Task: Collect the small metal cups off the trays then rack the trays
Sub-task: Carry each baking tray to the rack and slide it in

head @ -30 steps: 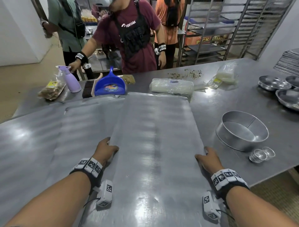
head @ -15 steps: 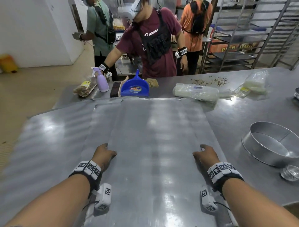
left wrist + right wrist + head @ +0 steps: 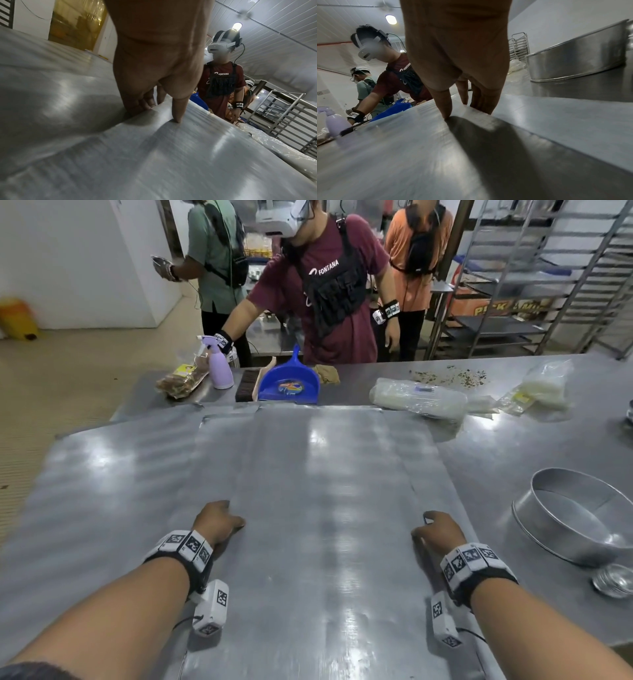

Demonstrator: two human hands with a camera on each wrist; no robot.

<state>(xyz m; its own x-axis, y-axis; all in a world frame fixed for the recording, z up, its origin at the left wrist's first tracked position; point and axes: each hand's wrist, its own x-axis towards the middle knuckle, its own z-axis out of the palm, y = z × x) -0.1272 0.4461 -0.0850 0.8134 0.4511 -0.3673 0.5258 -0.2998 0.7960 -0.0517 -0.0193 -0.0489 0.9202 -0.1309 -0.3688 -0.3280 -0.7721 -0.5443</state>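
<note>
A flat metal tray [image 3: 325, 508] lies on top of other overlapping trays [image 3: 120, 474] in front of me. My left hand [image 3: 219, 520] grips its left edge, and the left wrist view shows this hand [image 3: 161, 112] with the thumb on top and fingers curled under the rim. On the right edge my right hand [image 3: 438, 529] holds the tray the same way; in the right wrist view this hand [image 3: 464, 109] has its thumb pressed on the tray face. A small stack of metal cups [image 3: 613, 583] stands on the table at the lower right, beside the tray.
A round metal pan [image 3: 575, 518] sits right of the tray. At the table's far side are a blue dustpan [image 3: 289, 385], a purple spray bottle [image 3: 219, 368] and plastic bags [image 3: 418, 398]. Three people stand beyond. A tray rack [image 3: 565, 285] is at the back right.
Both hands keep their hold on the tray's side edges. The head view has swung left and up, so the pan and cups now sit at the right edge of the picture.
</note>
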